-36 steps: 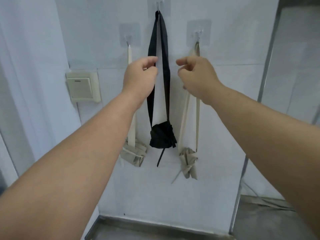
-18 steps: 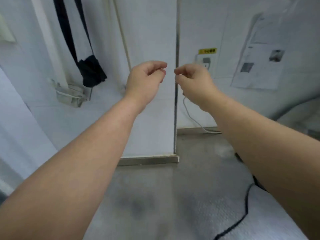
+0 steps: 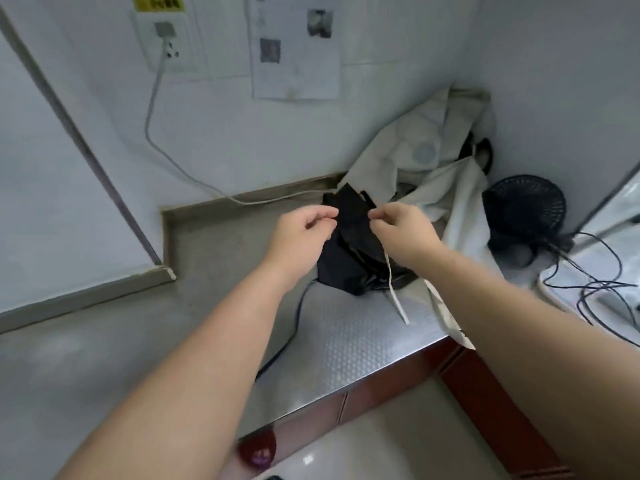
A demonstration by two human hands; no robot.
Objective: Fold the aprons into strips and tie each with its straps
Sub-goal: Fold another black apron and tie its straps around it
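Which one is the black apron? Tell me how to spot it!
Find the shiny metal counter against the white wall. Near its back right corner, two aprons lie bunched together. The black apron is the dark crumpled bundle in front, while the cream apron behind it is pale and bigger.

The left hand (image 3: 304, 233) and right hand (image 3: 403, 237) are covering the middle of a black apron (image 3: 346, 268), hiding its folds there. A pale strap (image 3: 396, 296) is hanging out from under the right hand; whether the fingers are pinching it cannot be told. A cream apron (image 3: 412, 157) is hiding most of a dark object (image 3: 483, 152) in the corner. The left forearm is covering part of a black cable (image 3: 298, 317). Print on the wall paper (image 3: 298, 64) is blurring past reading. The top edge is cutting off a yellow label (image 3: 157, 3). A reddish round thing (image 3: 258, 448) is smearing beyond recognition.
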